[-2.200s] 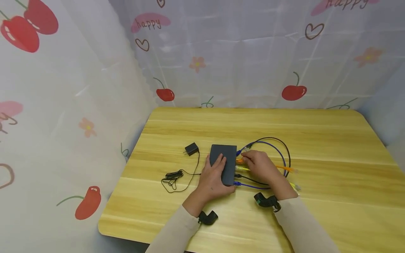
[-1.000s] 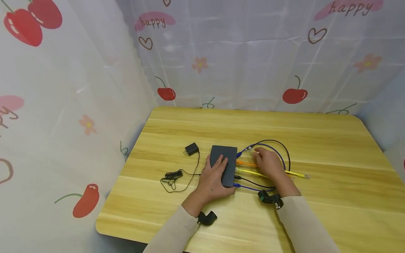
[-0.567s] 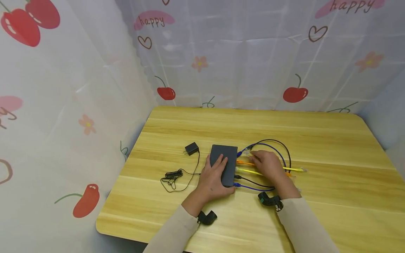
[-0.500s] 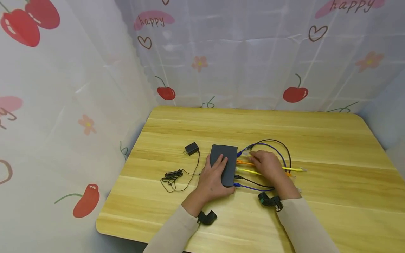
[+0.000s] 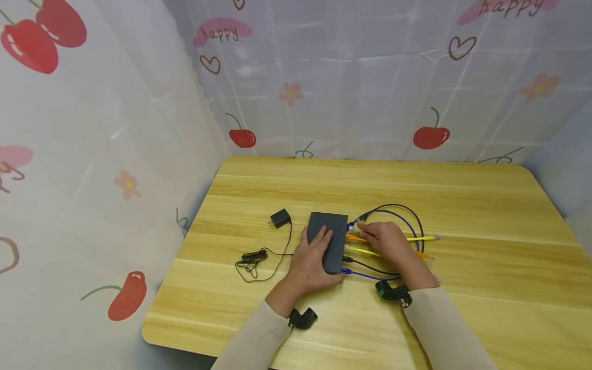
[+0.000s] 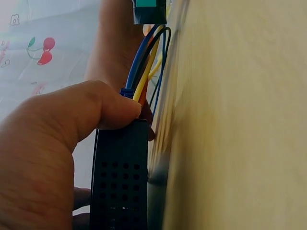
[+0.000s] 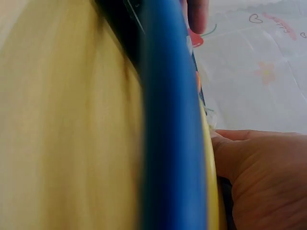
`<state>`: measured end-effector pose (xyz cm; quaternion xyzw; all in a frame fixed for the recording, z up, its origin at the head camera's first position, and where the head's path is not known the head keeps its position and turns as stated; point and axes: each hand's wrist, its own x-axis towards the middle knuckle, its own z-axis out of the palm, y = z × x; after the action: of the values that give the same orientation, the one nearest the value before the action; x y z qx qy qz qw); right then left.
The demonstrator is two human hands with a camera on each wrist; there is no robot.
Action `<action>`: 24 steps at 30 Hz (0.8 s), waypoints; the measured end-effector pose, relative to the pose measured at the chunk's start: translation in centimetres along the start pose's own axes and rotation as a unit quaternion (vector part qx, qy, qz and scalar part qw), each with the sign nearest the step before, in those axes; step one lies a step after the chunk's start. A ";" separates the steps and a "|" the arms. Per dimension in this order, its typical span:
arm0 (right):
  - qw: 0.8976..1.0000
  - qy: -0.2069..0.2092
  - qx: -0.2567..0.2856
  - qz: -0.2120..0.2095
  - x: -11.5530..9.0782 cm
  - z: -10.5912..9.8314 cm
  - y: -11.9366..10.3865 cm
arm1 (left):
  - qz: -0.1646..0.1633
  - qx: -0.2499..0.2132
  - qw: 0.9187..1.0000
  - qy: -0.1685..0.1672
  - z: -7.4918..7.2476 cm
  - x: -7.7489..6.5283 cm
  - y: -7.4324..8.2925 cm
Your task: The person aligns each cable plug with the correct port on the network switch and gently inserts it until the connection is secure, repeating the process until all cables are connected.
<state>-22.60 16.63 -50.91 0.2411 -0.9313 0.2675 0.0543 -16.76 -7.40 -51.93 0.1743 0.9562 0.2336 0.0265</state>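
Note:
A black network switch (image 5: 336, 252) lies flat on the table. My left hand (image 5: 311, 263) grips it, fingers spread over its top and thumb (image 6: 115, 108) bent round the near, cabled edge. Just right of the switch, my right hand (image 5: 389, 244) pinches a yellow network cable near its clear plug (image 5: 353, 228). That plug is close to the ports, between a blue plug and an orange cable (image 5: 355, 238); whether it touches is unclear. The cable's other end (image 5: 427, 238) sticks out beyond the hand. Another yellow cable (image 5: 367, 251), a black cable (image 5: 367, 264) and a blue cable (image 5: 370, 275) run from the same side.
A black power adapter (image 5: 280, 218) lies left of the switch, its thin cord bundled (image 5: 253, 256). Looped blue and black cables (image 5: 407, 206) arch behind my right hand. The wooden table (image 5: 485, 246) meets a printed curtain at the back.
My right hand first drew back right from the orange cable, then carried the yellow cable's clear plug left toward the switch's ports. My left hand stays on the switch.

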 end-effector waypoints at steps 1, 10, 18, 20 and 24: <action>1.000 -0.003 -0.001 -0.002 0.1 -0.1 -0.1 | 0.001 0.000 1.000 0.000 0.0 0.0 0.0; 1.000 -0.019 -0.005 0.006 0.6 0.0 -0.4 | 0.010 0.002 1.000 0.002 -0.1 -0.1 -0.1; 1.000 -0.022 0.001 0.006 0.7 0.4 0.2 | 0.008 0.007 1.000 0.000 -0.1 -0.2 0.0; 1.000 -0.025 0.001 0.002 0.7 0.4 0.3 | 0.007 0.009 1.000 -0.003 -0.2 -0.2 0.0; 0.999 -0.032 0.004 -0.002 0.7 0.1 0.3 | 0.009 0.003 1.000 -0.002 -0.2 -0.2 -0.2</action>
<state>-23.35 16.46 -50.97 0.2519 -0.9310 0.2631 0.0246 -16.70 -7.69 -51.81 0.1837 0.9551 0.2309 0.0261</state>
